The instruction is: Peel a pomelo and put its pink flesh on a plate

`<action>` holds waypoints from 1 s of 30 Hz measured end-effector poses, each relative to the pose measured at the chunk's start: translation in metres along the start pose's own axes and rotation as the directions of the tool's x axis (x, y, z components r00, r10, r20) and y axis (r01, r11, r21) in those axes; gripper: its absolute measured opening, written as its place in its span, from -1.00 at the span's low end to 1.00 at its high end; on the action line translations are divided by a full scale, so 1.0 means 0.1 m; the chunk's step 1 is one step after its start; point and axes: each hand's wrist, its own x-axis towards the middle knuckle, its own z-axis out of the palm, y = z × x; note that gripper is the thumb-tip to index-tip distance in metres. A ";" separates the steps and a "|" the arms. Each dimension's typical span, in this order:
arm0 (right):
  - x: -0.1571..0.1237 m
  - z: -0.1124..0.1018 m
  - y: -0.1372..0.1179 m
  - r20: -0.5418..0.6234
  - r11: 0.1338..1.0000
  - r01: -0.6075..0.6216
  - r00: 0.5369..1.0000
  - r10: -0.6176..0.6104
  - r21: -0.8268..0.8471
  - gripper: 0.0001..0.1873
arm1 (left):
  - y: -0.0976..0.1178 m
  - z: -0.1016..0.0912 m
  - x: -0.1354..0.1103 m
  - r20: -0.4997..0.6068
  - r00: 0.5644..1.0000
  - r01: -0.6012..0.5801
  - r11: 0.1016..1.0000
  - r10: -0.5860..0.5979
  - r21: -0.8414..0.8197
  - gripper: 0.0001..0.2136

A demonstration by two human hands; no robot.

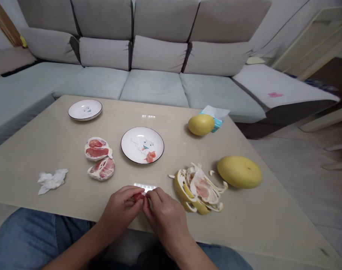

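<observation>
A small red pomelo segment [138, 196] is pinched between the thumb and fingers of my left hand [120, 208], over the table's near edge. My right hand [165, 213] meets it from the right, fingertips pressed together at the segment's edge; exactly what they grip there is partly hidden. Just beyond, a white plate [128, 150] with a cartoon print bears a few bits of red pulp [150, 156]. Left of that plate lie two peeled chunks of red pomelo, an upper chunk [97, 152] and a lower chunk [103, 169], with pale membrane on them.
Right of my hands sits a heap of yellow pomelo peel [197, 191] with scraps around it. A whole pomelo [239, 171] lies farther right, another yellow pomelo [201, 124] by a blue tissue pack [217, 125]. A second plate [75, 111] and crumpled tissue [52, 180] are at left.
</observation>
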 end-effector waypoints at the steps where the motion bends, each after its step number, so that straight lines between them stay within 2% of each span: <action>1: 0.00 0.00 0.01 0.008 1.000 -0.001 1.000 0.000 0.012 -0.82 | 0.00 0.01 0.00 0.001 1.000 -0.008 1.000 0.008 0.008 -0.78; 5: 0.02 -0.03 0.01 0.053 0.971 -0.059 0.997 0.048 0.232 -0.85 | -0.02 0.01 0.01 -0.004 1.000 -0.030 0.999 0.030 0.040 -0.78; 9: 0.07 -0.09 0.00 0.086 0.887 -0.143 0.989 0.117 0.440 -0.86 | 0.00 -0.01 0.01 -0.005 1.000 0.029 1.000 -0.029 0.008 -0.79; 12: 0.09 -0.11 -0.01 0.088 0.851 -0.187 0.982 0.166 0.490 -0.86 | 0.01 -0.03 -0.01 0.009 1.000 -0.002 1.000 0.002 0.021 -0.81; 17: 0.11 -0.10 0.00 0.055 0.845 -0.214 0.975 0.215 0.491 -0.86 | 0.02 -0.05 -0.04 0.033 0.997 -0.070 0.996 0.068 0.064 -0.84; 21: 0.16 -0.14 0.03 0.165 0.763 -0.322 0.946 0.278 0.560 -0.86 | 0.00 -0.08 -0.05 0.054 0.994 -0.098 0.995 0.096 0.029 -0.81; 23: 0.18 -0.17 0.04 0.227 0.720 -0.348 0.937 0.264 0.600 -0.87 | 0.00 -0.10 -0.04 0.045 0.991 -0.128 0.991 0.126 0.044 -0.81; 26: 0.20 -0.21 0.05 0.229 0.707 -0.315 0.949 0.218 0.633 -0.92 | 0.00 -0.13 -0.04 0.006 0.988 -0.157 0.981 0.157 0.113 -0.79; 30: 0.14 -0.23 0.05 0.123 0.793 -0.155 0.987 0.102 0.589 -0.87 | 0.02 -0.13 -0.05 -0.018 0.987 -0.152 0.973 0.157 0.171 -0.81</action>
